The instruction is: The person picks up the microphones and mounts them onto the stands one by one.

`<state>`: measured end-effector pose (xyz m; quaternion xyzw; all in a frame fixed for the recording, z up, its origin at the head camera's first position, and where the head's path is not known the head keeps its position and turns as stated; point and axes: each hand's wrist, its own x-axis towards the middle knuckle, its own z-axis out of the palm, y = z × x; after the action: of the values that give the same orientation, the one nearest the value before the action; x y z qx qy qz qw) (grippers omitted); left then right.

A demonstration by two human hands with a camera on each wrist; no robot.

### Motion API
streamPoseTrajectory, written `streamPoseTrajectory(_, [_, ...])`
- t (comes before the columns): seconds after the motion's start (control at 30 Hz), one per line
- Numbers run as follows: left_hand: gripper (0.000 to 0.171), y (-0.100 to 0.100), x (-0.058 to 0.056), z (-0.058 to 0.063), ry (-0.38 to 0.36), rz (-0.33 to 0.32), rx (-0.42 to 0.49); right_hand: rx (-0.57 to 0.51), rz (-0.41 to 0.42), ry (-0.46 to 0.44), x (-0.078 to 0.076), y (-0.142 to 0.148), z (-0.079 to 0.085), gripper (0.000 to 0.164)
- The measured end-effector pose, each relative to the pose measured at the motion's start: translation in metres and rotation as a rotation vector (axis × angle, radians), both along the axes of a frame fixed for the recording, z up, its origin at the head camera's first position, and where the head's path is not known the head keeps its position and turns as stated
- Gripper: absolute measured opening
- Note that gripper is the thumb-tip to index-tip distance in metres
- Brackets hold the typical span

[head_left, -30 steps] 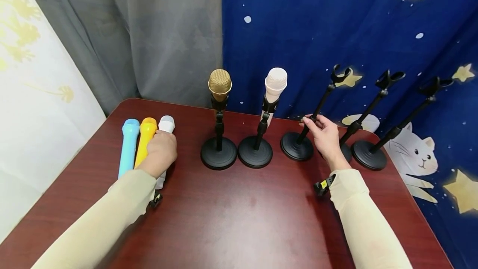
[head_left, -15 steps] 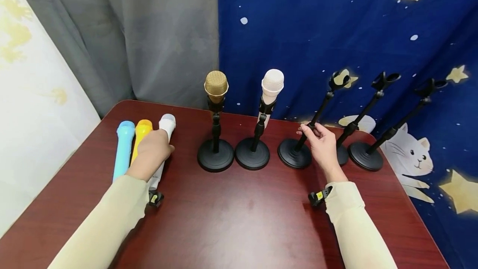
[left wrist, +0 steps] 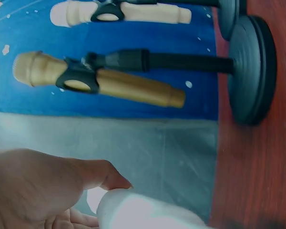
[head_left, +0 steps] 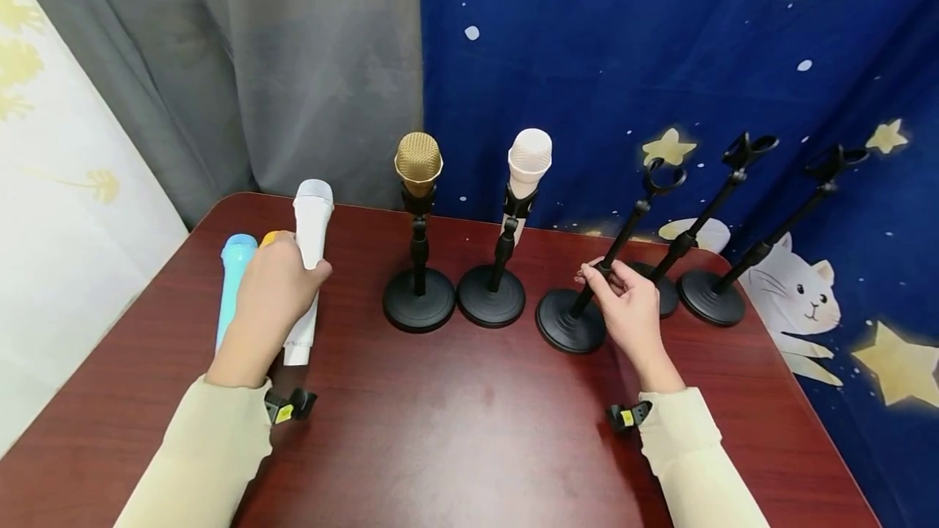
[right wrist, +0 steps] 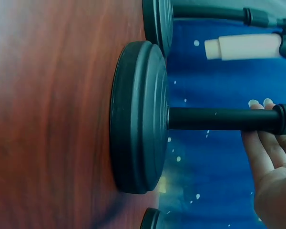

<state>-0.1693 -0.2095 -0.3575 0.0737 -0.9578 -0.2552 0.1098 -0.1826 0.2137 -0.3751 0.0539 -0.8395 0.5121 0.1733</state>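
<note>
My left hand grips a white microphone by its body, its grille end pointing away; the left wrist view shows the thumb against the white microphone. Beside and partly behind that hand lie a blue microphone and a mostly hidden yellow microphone. With thumb and fingers, my right hand holds the pole of a black microphone stand topped by a C-shaped clip. In the right wrist view, fingers wrap the stand's pole just below its collar, above the round base.
Left of the held stand, a gold microphone and a pale pinkish-white microphone sit in black stands. Two more black stands, a nearer one and a farther one, stand at the right. Curtains hang behind the dark red table.
The white microphone has been raised from beside the yellow one, its grille now higher in view. The right hand has drawn its stand slightly nearer and to the left.
</note>
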Motion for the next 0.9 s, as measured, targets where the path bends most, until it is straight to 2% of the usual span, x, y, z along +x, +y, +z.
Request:
streamPoseTrajectory(0.2, [0.053,0.01,0.006,0.001,0.065,0.012,0.047,0.002,-0.001,0.073,0.006,0.0,-0.023,0.016])
streamPoseTrajectory(0.27, [0.058,0.013,0.006,0.0,0.076,-0.008,0.085,-0.006,0.02,0.08,0.009,-0.002,-0.028,0.016])
streamPoseTrajectory(0.47, [0.063,0.02,0.002,-0.002,0.168,-0.122,0.221,-0.033,0.142,0.06,0.023,-0.01,-0.029,0.011])
streamPoseTrajectory(0.7, [0.064,0.029,0.002,0.003,0.339,-0.162,0.365,-0.032,0.24,0.042,0.037,-0.026,-0.028,0.008])
streamPoseTrajectory(0.9, [0.061,0.037,0.003,0.01,0.488,-0.254,0.382,-0.027,0.275,0.053,0.046,-0.039,-0.027,0.008])
